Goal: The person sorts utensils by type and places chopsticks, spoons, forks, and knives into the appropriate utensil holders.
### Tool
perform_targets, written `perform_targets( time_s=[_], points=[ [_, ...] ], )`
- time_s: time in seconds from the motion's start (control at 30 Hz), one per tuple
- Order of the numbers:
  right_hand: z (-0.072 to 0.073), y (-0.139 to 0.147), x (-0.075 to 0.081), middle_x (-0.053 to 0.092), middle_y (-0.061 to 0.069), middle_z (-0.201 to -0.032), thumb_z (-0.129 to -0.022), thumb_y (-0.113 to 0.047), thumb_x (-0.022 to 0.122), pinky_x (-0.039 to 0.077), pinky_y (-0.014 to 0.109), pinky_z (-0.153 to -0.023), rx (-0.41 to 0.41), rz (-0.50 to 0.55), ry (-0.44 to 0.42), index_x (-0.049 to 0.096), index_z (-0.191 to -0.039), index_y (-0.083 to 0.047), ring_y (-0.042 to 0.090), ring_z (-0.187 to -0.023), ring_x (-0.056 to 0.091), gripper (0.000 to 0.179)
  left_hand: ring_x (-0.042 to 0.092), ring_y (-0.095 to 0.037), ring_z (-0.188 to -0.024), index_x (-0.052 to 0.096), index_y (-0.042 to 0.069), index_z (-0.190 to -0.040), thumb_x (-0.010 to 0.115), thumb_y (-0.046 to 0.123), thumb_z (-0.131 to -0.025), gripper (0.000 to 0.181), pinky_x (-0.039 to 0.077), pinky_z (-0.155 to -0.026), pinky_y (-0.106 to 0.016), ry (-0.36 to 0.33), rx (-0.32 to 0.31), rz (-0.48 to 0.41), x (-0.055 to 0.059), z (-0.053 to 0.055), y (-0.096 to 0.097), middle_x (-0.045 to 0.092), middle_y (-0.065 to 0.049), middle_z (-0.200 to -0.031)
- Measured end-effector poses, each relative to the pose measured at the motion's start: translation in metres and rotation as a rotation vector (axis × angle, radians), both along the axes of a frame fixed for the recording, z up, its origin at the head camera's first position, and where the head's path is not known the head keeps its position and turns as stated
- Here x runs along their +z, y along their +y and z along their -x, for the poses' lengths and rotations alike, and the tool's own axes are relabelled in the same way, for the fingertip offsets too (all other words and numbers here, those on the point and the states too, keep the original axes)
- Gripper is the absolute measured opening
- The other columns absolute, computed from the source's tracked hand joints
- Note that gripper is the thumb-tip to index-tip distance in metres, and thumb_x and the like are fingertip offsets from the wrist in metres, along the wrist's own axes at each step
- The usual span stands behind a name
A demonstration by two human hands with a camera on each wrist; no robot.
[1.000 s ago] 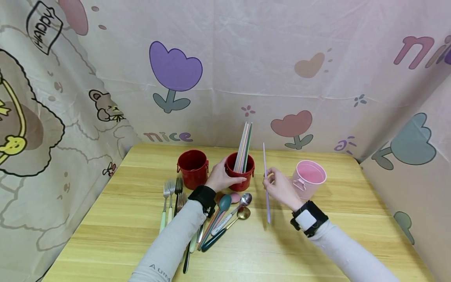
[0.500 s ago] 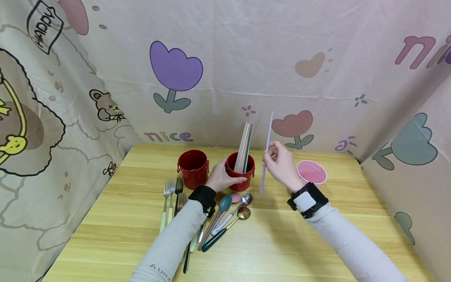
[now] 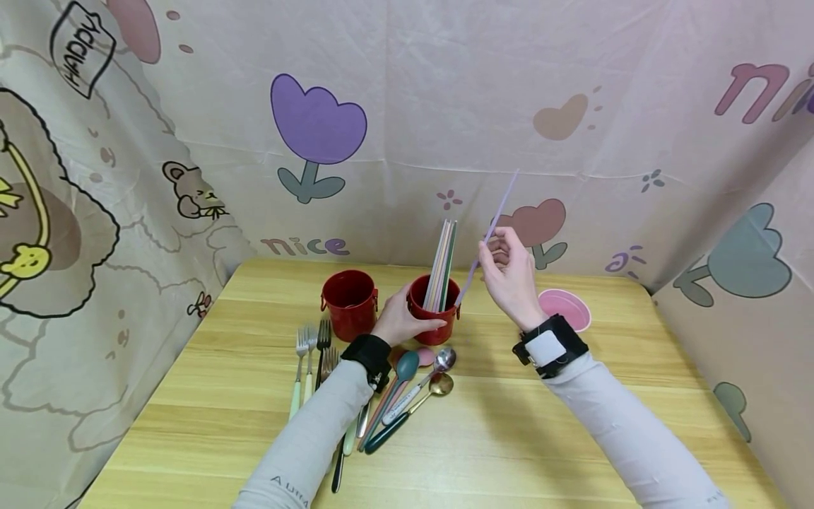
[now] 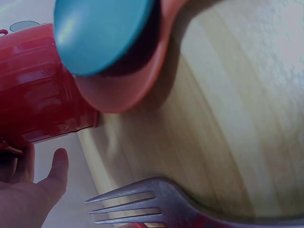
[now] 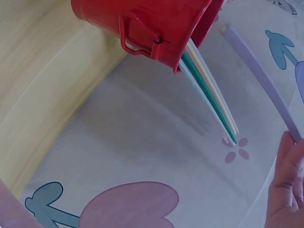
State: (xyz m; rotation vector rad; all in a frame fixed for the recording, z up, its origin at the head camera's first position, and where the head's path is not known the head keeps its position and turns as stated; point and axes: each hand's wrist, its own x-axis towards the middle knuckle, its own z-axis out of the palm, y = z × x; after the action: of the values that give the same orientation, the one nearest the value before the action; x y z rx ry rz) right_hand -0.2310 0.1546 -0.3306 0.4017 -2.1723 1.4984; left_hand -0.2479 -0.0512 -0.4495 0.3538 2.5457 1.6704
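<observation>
A purple chopstick is pinched between the thumb and fingers of my right hand, raised and slanting. Its lower end is close to the right rim of a small red bucket in the head view. In the right wrist view the purple chopstick points toward the bucket's mouth. Several coloured chopsticks lean upright inside that bucket. My left hand grips the bucket from its left side, thumb across the front; the other fingers are partly hidden.
Another red bucket stands to the left, and a pink bucket to the right, partly behind my right hand. Several forks and spoons lie in front, partly under my left forearm. A printed cloth hangs behind the table.
My right hand has lifted the purple chopstick up and away from me, and its top now tilts right while its lower end moved to the red bucket's rim. My left hand stays put.
</observation>
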Motion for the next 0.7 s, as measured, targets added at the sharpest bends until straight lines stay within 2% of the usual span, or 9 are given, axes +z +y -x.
perform_targets(
  time_s=[0.1,0.27,0.43,0.57,0.67,0.7],
  points=[
    [0.002,-0.002,-0.003,0.07,0.021,-0.096,-0.1,-0.012,0.06,0.057,0.02,-0.054,0.001,0.006,0.027,0.058,-0.115,0.002,0.003,-0.07,0.07,0.021,0.054,-0.026,-0.134,0.044,0.022,-0.147,0.088,0.026,-0.077,0.083,0.046,-0.112,-0.05,0.004,-0.002,-0.001,0.0,0.0,0.0,0.058,-0.003,-0.145],
    [0.004,-0.005,-0.011,0.07,0.022,-0.096,-0.099,-0.012,0.062,0.056,0.02,-0.053,0.008,-0.003,0.045,0.06,-0.114,0.001,-0.01,-0.067,0.067,0.02,0.053,-0.026,-0.135,0.044,0.023,-0.148,0.088,0.026,-0.078,0.083,0.046,-0.112,-0.05,0.015,-0.01,0.001,0.0,0.0,0.0,0.058,-0.003,-0.146],
    [0.007,-0.009,-0.023,0.073,0.023,-0.093,-0.098,-0.01,0.064,0.056,0.019,-0.053,-0.005,-0.03,0.03,0.062,-0.11,0.002,-0.013,-0.065,0.064,0.017,0.053,-0.026,-0.135,0.044,0.023,-0.148,0.088,0.026,-0.078,0.083,0.046,-0.112,-0.05,0.016,-0.008,-0.001,0.001,0.0,0.001,0.058,-0.002,-0.146],
    [0.006,-0.014,-0.028,0.074,0.022,-0.091,-0.097,-0.008,0.065,0.053,0.011,-0.058,-0.017,-0.065,0.0,0.065,-0.111,0.003,0.016,-0.07,0.075,0.017,0.053,-0.026,-0.135,0.044,0.023,-0.148,0.088,0.026,-0.078,0.083,0.046,-0.113,-0.05,0.013,-0.007,-0.001,0.001,0.0,0.001,0.058,-0.002,-0.146],
    [0.008,-0.016,-0.034,0.074,0.023,-0.091,-0.098,-0.008,0.064,0.054,0.014,-0.061,-0.015,-0.096,-0.025,0.065,-0.114,0.004,0.039,-0.077,0.075,0.02,0.054,-0.025,-0.135,0.044,0.023,-0.148,0.088,0.026,-0.078,0.083,0.046,-0.113,-0.049,0.012,-0.008,-0.003,0.001,0.0,0.001,0.058,-0.002,-0.146],
    [0.011,-0.014,-0.04,0.074,0.021,-0.091,-0.098,-0.01,0.065,0.056,0.017,-0.062,-0.017,-0.117,-0.029,0.066,-0.116,0.003,0.036,-0.076,0.075,0.022,0.054,-0.025,-0.135,0.044,0.023,-0.148,0.088,0.026,-0.078,0.083,0.046,-0.113,-0.049,0.015,-0.008,-0.002,0.001,0.0,0.001,0.058,-0.002,-0.146]
  ],
)
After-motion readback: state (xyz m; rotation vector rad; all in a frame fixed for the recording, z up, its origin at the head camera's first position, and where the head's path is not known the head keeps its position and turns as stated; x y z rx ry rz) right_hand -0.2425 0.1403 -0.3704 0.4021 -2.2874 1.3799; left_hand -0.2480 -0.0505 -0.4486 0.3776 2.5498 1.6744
